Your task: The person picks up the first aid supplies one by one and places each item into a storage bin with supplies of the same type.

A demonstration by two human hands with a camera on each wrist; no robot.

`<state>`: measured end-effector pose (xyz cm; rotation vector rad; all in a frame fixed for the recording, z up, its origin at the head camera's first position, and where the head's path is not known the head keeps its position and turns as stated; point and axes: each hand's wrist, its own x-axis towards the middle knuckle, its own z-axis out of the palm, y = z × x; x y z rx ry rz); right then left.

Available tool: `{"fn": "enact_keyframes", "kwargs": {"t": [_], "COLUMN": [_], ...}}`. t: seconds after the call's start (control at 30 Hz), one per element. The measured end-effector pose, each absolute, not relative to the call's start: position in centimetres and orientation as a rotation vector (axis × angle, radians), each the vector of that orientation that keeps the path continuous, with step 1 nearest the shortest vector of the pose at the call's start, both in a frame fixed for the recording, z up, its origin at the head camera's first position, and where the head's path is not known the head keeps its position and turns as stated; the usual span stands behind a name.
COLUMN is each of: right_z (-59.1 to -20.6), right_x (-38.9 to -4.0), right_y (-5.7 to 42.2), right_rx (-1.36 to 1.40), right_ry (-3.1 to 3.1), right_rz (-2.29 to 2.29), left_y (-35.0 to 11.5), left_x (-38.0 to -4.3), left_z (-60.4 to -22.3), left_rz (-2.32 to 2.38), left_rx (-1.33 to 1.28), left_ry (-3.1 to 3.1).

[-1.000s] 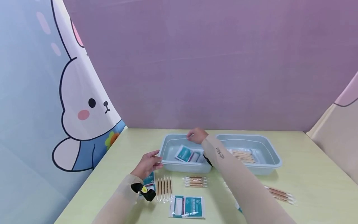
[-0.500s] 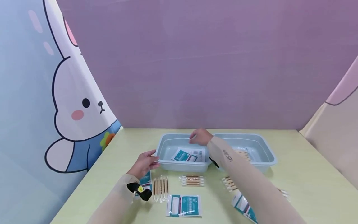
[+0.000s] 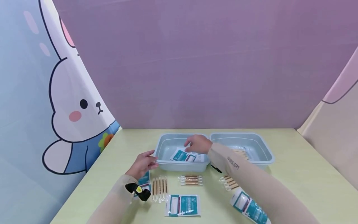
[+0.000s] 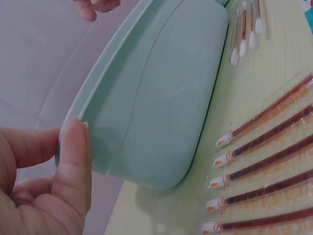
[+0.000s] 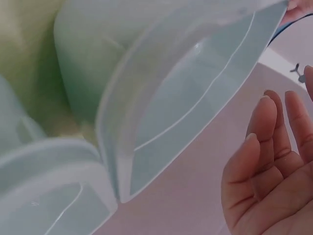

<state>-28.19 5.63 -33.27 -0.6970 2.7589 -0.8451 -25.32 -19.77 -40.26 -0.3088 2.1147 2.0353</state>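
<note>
Loosely bent, the right hand hangs over the left basin.

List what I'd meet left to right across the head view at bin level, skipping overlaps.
Rabbit print → left hand → left bin → right bin → cream drape. Right hand overlaps left bin: skipped.

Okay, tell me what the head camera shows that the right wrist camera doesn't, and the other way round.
Only the head view: brown-stemmed swabs on the table, teal-and-white packets there and in the left bin, and wooden sticks in the right bin.
Only the right wrist view: the palm of the right hand, its fingers holding nothing.
Both: parts of the two bins, the right hand, some of the left hand, and the rabbit print, just a piece of it at the wrist.
</note>
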Motion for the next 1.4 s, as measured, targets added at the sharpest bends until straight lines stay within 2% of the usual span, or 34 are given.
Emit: {"fn": "enact_keyframes", "kwargs": {"t": [0.57, 0.87, 1.4], "right_z": [-33.5, -34.3, -36.9], "right_x": [-24.0, -22.0, -19.7], "right_y": [6.6, 6.5, 6.6], "right_rx": [-0.987, -0.957, -1.159], "right_ry": [2.664, 2.598, 2.581], "right_rz": [-0.929, -0.925, -0.915], "left_y": [-19.9, -20.2, -20.5], "left_x": [-25.5, -25.6, -25.7], "left_z": [-40.6, -40.5, -40.3], "left_rz": [2.048, 2.023, 1.988], "left_rx": [-0.277, -0.281, -0.277], "left_ry": [2.088, 2.097, 2.108]}}
